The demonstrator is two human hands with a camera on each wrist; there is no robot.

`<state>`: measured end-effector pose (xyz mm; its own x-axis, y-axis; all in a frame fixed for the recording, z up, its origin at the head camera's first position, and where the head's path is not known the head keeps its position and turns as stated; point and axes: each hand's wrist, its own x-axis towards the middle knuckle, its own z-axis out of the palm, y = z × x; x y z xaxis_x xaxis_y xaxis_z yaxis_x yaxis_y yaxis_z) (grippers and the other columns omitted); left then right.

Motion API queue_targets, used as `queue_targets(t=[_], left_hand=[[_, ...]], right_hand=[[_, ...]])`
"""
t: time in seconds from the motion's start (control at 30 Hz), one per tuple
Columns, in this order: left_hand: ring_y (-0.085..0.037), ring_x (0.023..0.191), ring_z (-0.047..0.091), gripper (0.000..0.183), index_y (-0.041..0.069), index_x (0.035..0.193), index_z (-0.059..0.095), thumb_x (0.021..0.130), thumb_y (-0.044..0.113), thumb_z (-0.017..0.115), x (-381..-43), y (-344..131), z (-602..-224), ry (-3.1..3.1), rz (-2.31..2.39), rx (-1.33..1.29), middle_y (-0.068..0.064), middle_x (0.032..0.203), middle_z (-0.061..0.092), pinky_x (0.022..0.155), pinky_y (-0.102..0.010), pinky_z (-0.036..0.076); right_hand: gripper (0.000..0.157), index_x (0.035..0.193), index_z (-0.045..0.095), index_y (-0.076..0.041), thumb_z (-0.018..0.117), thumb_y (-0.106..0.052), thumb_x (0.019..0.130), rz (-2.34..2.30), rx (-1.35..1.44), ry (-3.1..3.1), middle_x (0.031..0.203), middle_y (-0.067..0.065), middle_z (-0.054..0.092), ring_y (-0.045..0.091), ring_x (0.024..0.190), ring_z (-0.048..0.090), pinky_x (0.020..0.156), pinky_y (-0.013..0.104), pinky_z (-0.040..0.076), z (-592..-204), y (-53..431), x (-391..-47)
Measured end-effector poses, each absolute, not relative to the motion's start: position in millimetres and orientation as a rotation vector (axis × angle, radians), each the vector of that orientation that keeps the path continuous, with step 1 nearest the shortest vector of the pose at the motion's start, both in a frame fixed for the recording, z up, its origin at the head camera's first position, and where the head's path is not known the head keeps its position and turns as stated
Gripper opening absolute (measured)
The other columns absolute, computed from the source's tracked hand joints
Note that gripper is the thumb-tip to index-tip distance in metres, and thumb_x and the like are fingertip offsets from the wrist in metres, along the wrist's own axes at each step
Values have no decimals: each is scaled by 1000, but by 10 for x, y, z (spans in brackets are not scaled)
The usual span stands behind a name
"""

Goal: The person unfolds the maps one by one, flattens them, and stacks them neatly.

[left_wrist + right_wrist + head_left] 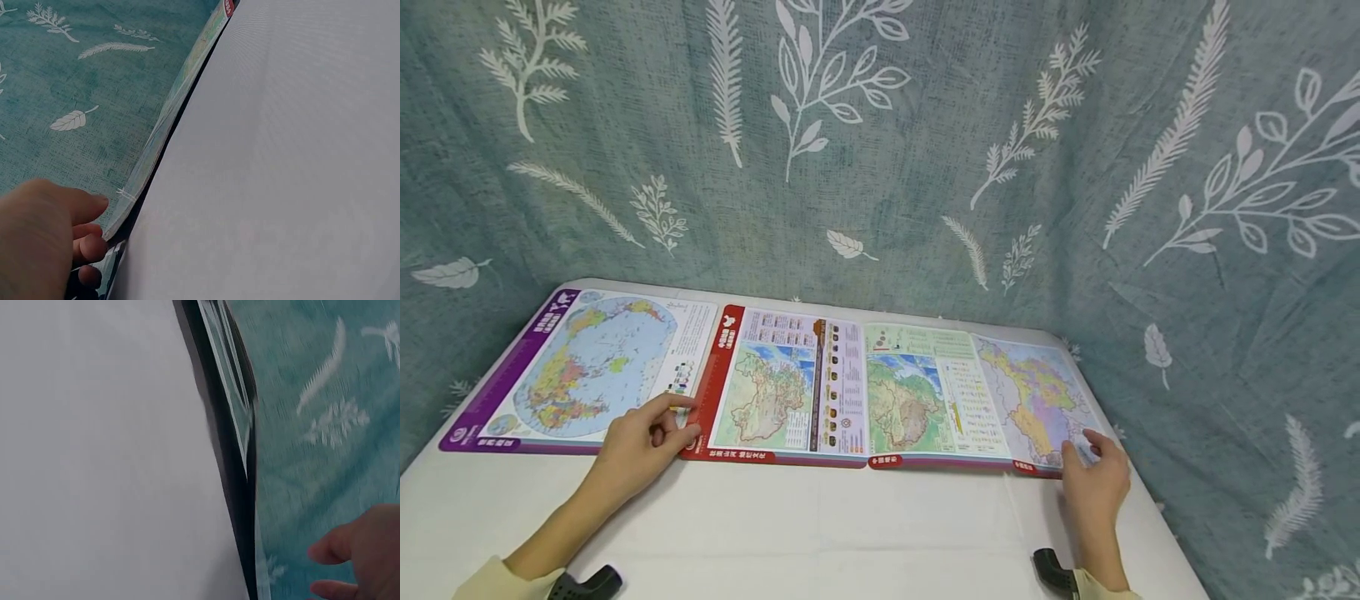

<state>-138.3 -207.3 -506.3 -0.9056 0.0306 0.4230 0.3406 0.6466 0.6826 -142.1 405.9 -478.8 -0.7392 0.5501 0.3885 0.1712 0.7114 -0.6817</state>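
Note:
A long fold-out map (838,392) with a red left border lies flat on the white table, its several panels printed with coloured maps and text. Beside it on the left is a purple-bordered world map (625,358). My left hand (643,437) rests at the red border, index finger and thumb apart on it, the other fingers bent under. At the far right end, my right hand (1097,479) lies by the near corner of the last panel, thumb and index finger spread. Both wrist views show a gap between thumb and fingers; whether either touches the paper is hard to tell.
The white tablecloth (850,533) spreads in front of the maps. A teal curtain (880,167) with white leaf prints hangs behind and to the right of the table. Dark devices are strapped at both wrists, including a black one (1052,569) at the right.

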Motion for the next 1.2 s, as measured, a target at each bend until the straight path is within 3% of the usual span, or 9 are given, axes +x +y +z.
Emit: queue_targets(t=[0.3, 0.53, 0.8, 1.2], left_hand=[[-4, 61, 44, 10, 20, 100, 77, 92, 17, 82, -1363, -2060, -5067, -2464, -1193, -209, 7, 69, 53, 56, -23, 33], [-5, 69, 48, 9, 18, 92, 78, 90, 12, 84, -1366, -2070, -5076, -2373, -1178, -180, 4, 77, 58, 61, -17, 37], [-6, 79, 47, 5, 12, 90, 79, 89, 11, 84, -1365, -2094, -5064, -2299, -1159, -108, 0, 84, 63, 70, -17, 37], [-4, 81, 46, 5, 10, 90, 80, 88, 9, 84, -1377, -2144, -5060, -2283, -1137, -105, -1, 82, 67, 71, -15, 36]], right_hand=[[37, 129, 66, 4, 71, -8, 94, 881, -394, -2390, 122, 28, 63, 42, 113, 57, 92, 49, 38, -4752, 3622, -1496], [34, 126, 68, 3, 72, -6, 93, 879, -243, -2392, 120, 25, 66, 39, 113, 59, 94, 48, 39, -4813, 3342, -1555], [35, 126, 67, 3, 74, -5, 92, 921, -132, -2404, 124, 21, 67, 38, 119, 58, 100, 50, 42, -4890, 2955, -1635], [38, 124, 68, 5, 79, -2, 89, 812, 231, -2235, 116, 20, 70, 38, 108, 61, 90, 45, 46, -4948, 2333, -1746]])
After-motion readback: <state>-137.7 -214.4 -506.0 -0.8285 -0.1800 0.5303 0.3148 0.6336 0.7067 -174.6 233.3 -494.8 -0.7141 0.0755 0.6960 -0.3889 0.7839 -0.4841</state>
